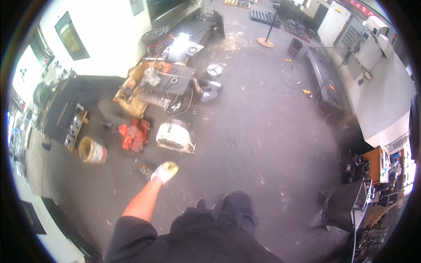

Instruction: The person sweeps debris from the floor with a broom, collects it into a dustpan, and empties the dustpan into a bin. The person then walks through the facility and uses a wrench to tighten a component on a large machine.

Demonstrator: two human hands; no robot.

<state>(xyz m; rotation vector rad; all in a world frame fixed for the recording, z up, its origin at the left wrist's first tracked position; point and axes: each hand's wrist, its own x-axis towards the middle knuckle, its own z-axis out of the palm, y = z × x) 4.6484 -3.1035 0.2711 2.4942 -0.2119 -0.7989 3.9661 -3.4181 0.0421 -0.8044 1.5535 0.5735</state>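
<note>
My left hand [165,172], in a white and yellowish work glove, hangs out in front of me above the grey floor. It looks rounded, but blur smears its fingers, and I can make out nothing held in it. Nearest to it in the picture is a small dark object [145,170] on the floor, too blurred to name. Just beyond the hand stand a white rounded machine housing [174,135] and a red metal machine part [135,135]. My right hand is not in view.
A dirty white bucket [92,151] stands at the left. Farther ahead is a cluttered work table [169,83] with metal parts. Cables [293,79] trail over the floor at the far right. A dark cabinet [346,204] and a grey machine [381,87] line the right side.
</note>
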